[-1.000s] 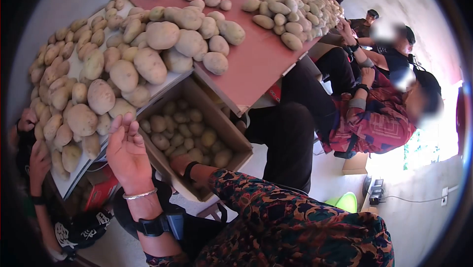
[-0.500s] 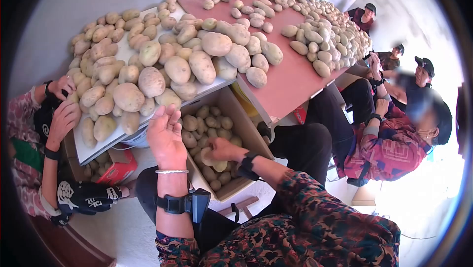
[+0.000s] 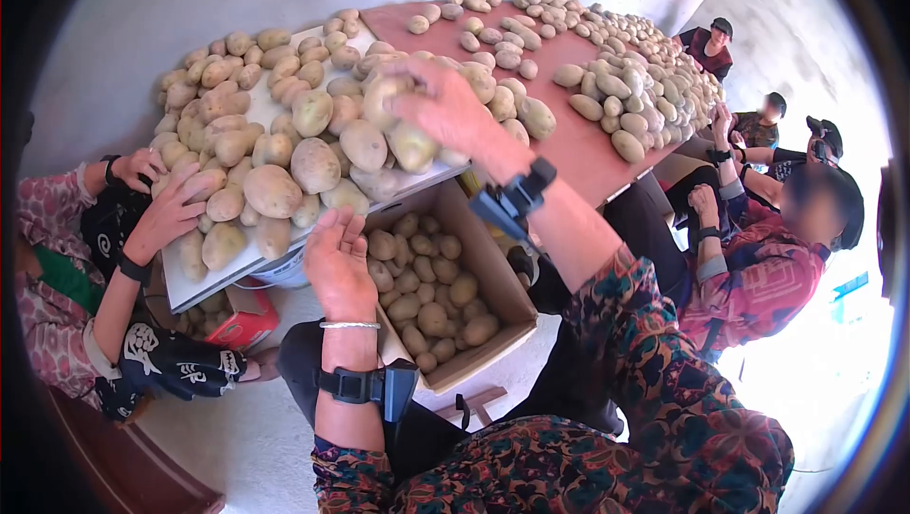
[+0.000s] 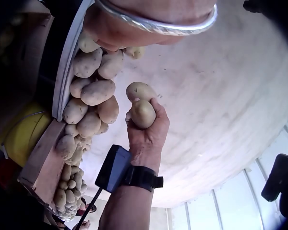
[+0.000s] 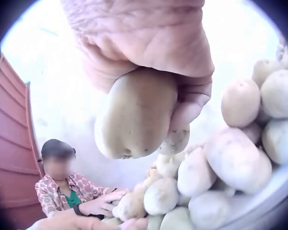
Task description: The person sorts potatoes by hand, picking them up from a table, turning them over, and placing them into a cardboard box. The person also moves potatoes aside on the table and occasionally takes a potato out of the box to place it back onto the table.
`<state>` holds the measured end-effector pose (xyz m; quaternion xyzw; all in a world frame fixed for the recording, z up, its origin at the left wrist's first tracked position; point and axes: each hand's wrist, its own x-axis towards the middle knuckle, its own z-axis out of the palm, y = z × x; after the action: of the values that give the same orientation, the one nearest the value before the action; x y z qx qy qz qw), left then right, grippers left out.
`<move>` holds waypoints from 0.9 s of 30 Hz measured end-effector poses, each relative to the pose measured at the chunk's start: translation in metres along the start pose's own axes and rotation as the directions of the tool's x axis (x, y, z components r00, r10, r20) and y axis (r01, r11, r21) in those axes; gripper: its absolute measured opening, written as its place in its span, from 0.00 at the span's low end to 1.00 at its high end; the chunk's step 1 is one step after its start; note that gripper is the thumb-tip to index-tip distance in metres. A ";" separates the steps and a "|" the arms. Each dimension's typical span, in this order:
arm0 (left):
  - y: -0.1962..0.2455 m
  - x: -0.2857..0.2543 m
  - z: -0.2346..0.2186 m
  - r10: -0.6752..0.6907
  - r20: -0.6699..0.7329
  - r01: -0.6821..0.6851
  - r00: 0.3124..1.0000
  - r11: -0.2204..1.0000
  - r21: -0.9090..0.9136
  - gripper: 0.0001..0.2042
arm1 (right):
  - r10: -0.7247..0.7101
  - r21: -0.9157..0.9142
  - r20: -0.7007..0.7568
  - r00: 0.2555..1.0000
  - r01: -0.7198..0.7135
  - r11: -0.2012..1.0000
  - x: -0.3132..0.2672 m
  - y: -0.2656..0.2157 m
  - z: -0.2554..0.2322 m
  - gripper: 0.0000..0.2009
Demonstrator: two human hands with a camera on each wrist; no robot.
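Potatoes (image 3: 272, 192) lie on a table (image 3: 583, 168) and in a box (image 3: 493, 267)

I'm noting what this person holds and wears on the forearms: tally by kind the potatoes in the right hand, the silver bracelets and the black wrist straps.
Potatoes in the right hand: 2
Silver bracelet: 1
Black wrist straps, one on each arm: 2
Total: 5
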<state>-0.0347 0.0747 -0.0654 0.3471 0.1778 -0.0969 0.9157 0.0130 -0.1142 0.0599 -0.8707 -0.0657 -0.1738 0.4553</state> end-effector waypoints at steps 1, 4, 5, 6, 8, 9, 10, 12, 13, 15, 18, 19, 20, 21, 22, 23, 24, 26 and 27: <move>0.000 0.000 0.000 0.002 0.000 -0.002 1.000 1.000 0.001 0.18 | 0.018 -0.154 -0.006 1.000 -0.019 0.988 0.011 -0.001 -0.003 0.20; 0.001 -0.001 0.001 -0.002 0.002 0.002 1.000 1.000 -0.015 0.17 | 0.130 -0.309 -0.093 0.987 -0.153 0.939 0.033 0.004 -0.004 0.21; 0.002 -0.001 0.001 -0.012 0.010 0.012 1.000 1.000 -0.015 0.17 | 0.129 -0.310 -0.094 0.987 -0.152 0.938 0.037 0.007 -0.007 0.21; 0.002 -0.001 0.001 -0.023 0.017 0.023 1.000 1.000 -0.015 0.18 | 0.176 -0.235 -0.179 0.968 -0.216 0.948 0.039 0.011 -0.011 0.20; 0.002 0.000 -0.001 -0.025 0.019 0.025 1.000 1.000 -0.019 0.18 | 0.231 -0.154 -0.256 0.939 -0.275 0.949 0.042 0.019 -0.015 0.18; 0.002 0.002 -0.002 -0.027 0.025 0.028 0.999 0.999 -0.023 0.18 | 0.427 0.277 -0.295 0.855 -0.351 0.894 0.043 0.020 -0.015 0.15; 0.003 0.002 -0.002 -0.029 0.023 0.030 0.999 0.999 -0.023 0.18 | 0.611 0.659 -0.239 0.755 -0.336 0.673 0.043 0.022 -0.017 0.12; 0.004 0.001 -0.002 -0.024 0.030 0.024 0.999 0.999 -0.021 0.19 | 0.691 0.804 -0.072 0.720 -0.368 0.467 0.036 0.021 -0.029 0.12; 0.003 0.001 -0.003 -0.022 0.031 0.023 0.999 0.999 -0.023 0.19 | 0.721 0.893 0.107 0.684 -0.385 0.233 0.031 0.019 -0.031 0.11; 0.003 0.002 -0.002 -0.022 0.035 0.023 0.999 0.999 -0.025 0.19 | 0.673 0.885 0.103 0.732 -0.376 0.274 0.025 0.017 -0.024 0.11; 0.003 0.001 -0.002 -0.025 0.034 0.025 0.999 1.000 -0.012 0.18 | 0.553 0.727 -0.056 0.831 -0.345 0.593 0.029 0.015 -0.010 0.09; 0.003 0.001 -0.002 -0.025 0.034 0.025 0.999 1.000 -0.009 0.18 | 0.439 0.502 -0.180 0.881 -0.301 0.811 0.034 0.017 -0.005 0.08; 0.002 0.002 -0.002 -0.022 0.041 0.023 0.999 1.000 -0.009 0.17 | 0.438 0.503 -0.184 0.880 -0.298 0.811 0.038 0.020 0.003 0.08; 0.001 0.002 -0.002 -0.021 0.044 0.021 0.999 1.000 -0.009 0.17 | 0.039 0.019 -0.412 0.910 -0.035 0.999 0.044 0.029 0.012 0.09; -0.001 0.003 -0.002 -0.022 0.046 0.023 0.999 1.000 -0.006 0.17 | -0.412 -0.502 -0.403 0.818 0.179 0.846 0.048 0.038 0.019 0.11; -0.001 0.005 -0.004 -0.022 0.052 0.023 0.998 1.000 -0.017 0.15 | -0.409 -0.505 -0.406 0.817 0.173 0.846 0.051 0.047 0.025 0.11; -0.002 0.007 -0.005 -0.022 0.063 0.023 0.998 0.999 -0.027 0.14 | -0.493 -0.577 -0.275 0.825 0.269 0.772 0.052 0.057 0.028 0.11; -0.002 0.010 -0.008 -0.016 0.076 0.018 0.997 1.000 -0.021 0.14 | -0.554 -0.652 -0.139 0.821 0.346 0.675 0.052 0.060 0.031 0.11; -0.005 0.013 -0.011 -0.012 0.089 0.014 0.996 1.000 -0.020 0.14 | -0.447 -0.603 -0.122 0.886 0.291 0.743 0.045 0.055 0.034 0.11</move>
<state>-0.0266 0.0779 -0.0813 0.3317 0.1400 -0.1163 0.9257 0.0778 -0.1201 0.0160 -0.9048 -0.1234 -0.3845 0.1352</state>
